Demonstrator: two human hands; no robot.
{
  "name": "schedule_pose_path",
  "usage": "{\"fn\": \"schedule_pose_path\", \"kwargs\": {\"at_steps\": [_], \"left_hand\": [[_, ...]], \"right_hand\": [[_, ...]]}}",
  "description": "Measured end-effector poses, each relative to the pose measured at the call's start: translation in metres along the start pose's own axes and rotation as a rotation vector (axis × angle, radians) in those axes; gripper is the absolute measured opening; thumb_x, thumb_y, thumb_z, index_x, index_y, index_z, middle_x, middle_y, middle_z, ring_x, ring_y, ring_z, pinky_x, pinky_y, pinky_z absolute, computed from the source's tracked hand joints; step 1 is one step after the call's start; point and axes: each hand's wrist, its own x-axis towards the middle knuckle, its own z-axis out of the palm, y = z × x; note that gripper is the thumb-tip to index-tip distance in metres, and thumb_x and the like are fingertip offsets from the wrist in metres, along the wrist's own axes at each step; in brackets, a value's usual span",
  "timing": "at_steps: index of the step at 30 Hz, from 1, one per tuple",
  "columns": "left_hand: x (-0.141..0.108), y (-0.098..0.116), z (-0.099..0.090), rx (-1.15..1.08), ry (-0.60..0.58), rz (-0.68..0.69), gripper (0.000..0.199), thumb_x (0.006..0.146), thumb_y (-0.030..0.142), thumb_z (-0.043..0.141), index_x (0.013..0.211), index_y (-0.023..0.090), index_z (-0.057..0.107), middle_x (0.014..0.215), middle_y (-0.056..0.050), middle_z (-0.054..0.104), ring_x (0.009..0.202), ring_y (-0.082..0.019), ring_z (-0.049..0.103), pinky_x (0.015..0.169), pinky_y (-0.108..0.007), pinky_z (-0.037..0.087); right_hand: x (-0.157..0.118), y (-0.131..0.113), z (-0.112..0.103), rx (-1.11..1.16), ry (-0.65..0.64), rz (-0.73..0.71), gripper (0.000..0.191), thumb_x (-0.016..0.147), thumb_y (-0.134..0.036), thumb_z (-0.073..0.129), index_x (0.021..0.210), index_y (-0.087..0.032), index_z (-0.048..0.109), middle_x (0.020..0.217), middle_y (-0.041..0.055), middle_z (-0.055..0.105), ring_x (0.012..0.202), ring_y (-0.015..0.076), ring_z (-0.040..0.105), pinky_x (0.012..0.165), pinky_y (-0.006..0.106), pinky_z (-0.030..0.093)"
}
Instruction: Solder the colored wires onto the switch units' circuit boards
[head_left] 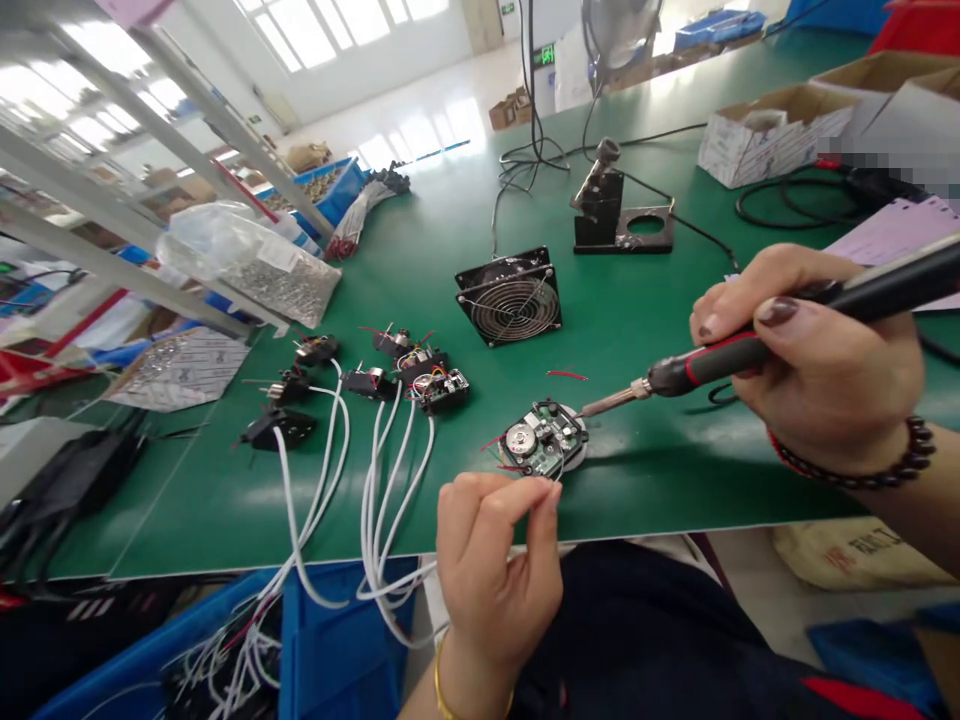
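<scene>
A small round device with a green circuit board [551,430] lies on the table, with red wires sticking out at its left. My right hand [825,350] grips a soldering iron [694,365] by its handle, and the iron's tip meets the board's right edge. In front of the board, my left hand [499,570] pinches a thin grey wire [562,460] between thumb and forefinger. That wire curves up over the board; whether it is solder cannot be made out. Behind the board lies a short red wire [567,375].
A small fan [517,305] and a black iron stand [622,225] stand farther back on the green table [637,490]. Several wired black modules [442,390] with white cables sit left, the cables hanging over the front edge towards a blue bin [337,650]. Cardboard boxes [769,140] are at back right.
</scene>
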Motion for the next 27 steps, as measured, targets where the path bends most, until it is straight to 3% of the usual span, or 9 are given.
{"fn": "schedule_pose_path", "kwargs": {"at_steps": [10, 27], "left_hand": [[0.0033, -0.0024, 0.0044, 0.040, 0.019, 0.018, 0.015, 0.101, 0.004, 0.079, 0.105, 0.018, 0.075, 0.093, -0.001, 0.071, 0.083, -0.016, 0.066, 0.075, -0.030, 0.054], [0.0044, -0.0028, 0.0063, 0.047, 0.025, 0.024, 0.017, 0.099, 0.006, 0.081, 0.105, 0.020, 0.075, 0.090, -0.001, 0.073, 0.082, -0.017, 0.068, 0.073, -0.032, 0.053]], "right_hand": [[-0.0005, 0.0001, 0.0063, 0.029, -0.061, -0.007, 0.019, 0.088, -0.015, 0.068, 0.073, -0.023, 0.077, 0.063, -0.0034, 0.065, 0.048, 0.0117, 0.050, 0.044, 0.031, 0.031], [0.0015, 0.0055, 0.0050, -0.004, -0.080, -0.067, 0.022, 0.092, -0.032, 0.082, 0.073, -0.024, 0.076, 0.064, -0.0041, 0.069, 0.046, 0.0115, 0.051, 0.043, 0.029, 0.034]]}}
